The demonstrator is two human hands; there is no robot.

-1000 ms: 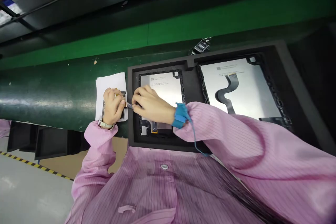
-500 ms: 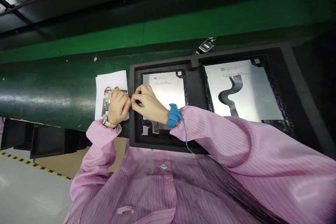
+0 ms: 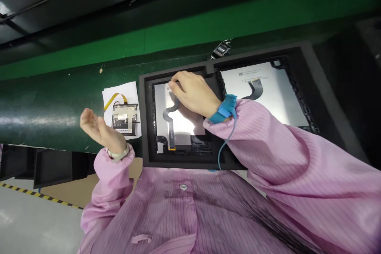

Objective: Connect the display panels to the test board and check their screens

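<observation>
1. The right hand lies over the 12 o'clock edge of the left panel, which sits in the left pocket of a black foam tray.
2. Its fingers curl downward, with the tips at the upper end of a grey flex cable. The thumb is hidden, so I cannot tell whether the hand pinches the cable or only presses on it.
3. The flex cable snakes from the fingertips toward 6 o'clock across the panel's pale face and ends at a small orange connector on the lower edge.
4. A blue wrist strap wraps the right wrist, and its cord hangs toward 6 o'clock.
5. The left hand is raised above the green belt, fingers spread loosely, palm open and holding nothing.
6. A circuit board with a yellow ribbon at its 11 o'clock corner lies on a white sheet, just at 3 o'clock of the left hand and not touching it.
7. The sheet lies at 9 o'clock of the tray, close beside its wall.
8. A second panel with its own cable fills the tray's right pocket, at 3 o'clock of the right hand.
</observation>
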